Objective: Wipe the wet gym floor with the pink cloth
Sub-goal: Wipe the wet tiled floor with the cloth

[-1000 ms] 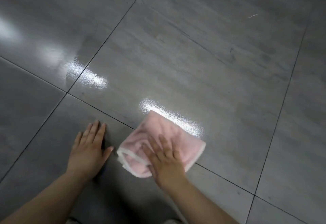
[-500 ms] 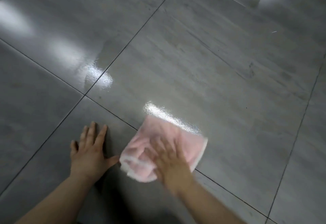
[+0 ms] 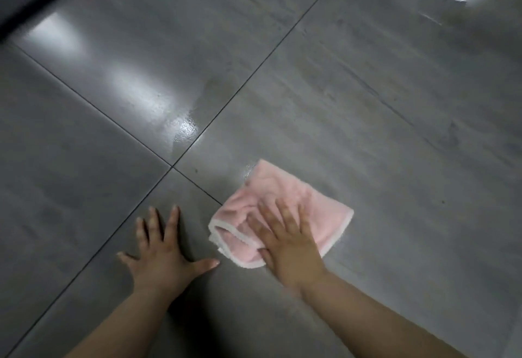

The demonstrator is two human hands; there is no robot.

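A folded pink cloth with a white hem lies flat on the grey tiled floor. My right hand presses down on the cloth's near half, fingers straight and spread. To its left my left hand rests palm down on the bare tile, fingers splayed, thumb pointing toward the cloth without touching it. A glossy wet patch shines beside the tile joint beyond my left hand. A film of water with a ragged edge shows at the far right.
Dark grout lines cross just beyond my left hand. A dark strip runs along the far left corner. Ceiling light reflects off the tiles at the far left.
My right hand has slid the cloth away from me and to the right, over the bright wet streak that lay beyond it. My left hand has stayed planted, fingers now spread wider.
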